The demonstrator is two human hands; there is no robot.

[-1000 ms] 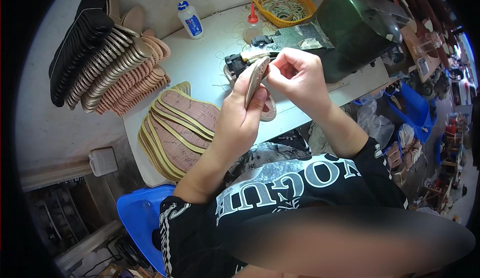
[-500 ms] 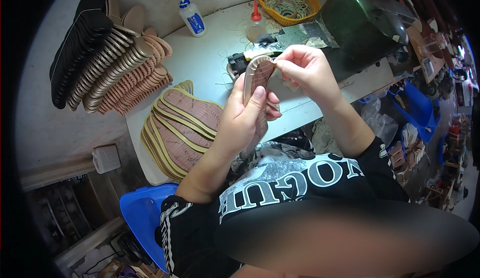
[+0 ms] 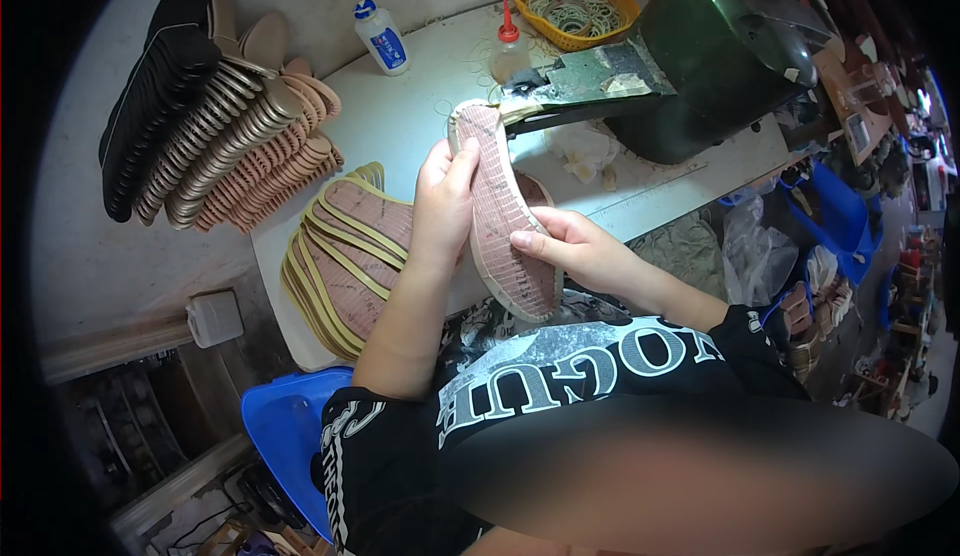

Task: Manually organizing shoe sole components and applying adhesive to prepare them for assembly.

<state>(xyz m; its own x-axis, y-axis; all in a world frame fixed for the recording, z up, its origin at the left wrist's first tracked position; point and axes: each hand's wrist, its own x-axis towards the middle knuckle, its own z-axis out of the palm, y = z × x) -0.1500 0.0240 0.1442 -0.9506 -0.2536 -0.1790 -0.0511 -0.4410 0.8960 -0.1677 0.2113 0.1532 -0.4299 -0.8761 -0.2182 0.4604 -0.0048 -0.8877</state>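
Note:
A pinkish-brown shoe insole with a pale folded rim stands nearly upright before me, its far end against the tip of a green machine arm. My left hand grips its left edge, thumb on the face and the other fingers mostly hidden behind. Lower down, my right hand pinches the right edge with its thumb on top. A brown rounded piece shows partly behind the insole. To the left of my left hand lies a fanned pile of yellow-rimmed insoles on the white table.
Black, bronze and pink soles are stacked at the far left. A white bottle, a red-tipped bottle and an orange basket of thin cords stand at the back. The machine's dark green body fills the back right.
My right hand has come down from the insole's far end to its lower right edge. The insole has turned its face toward me and moved to the left, uncovering the machine arm.

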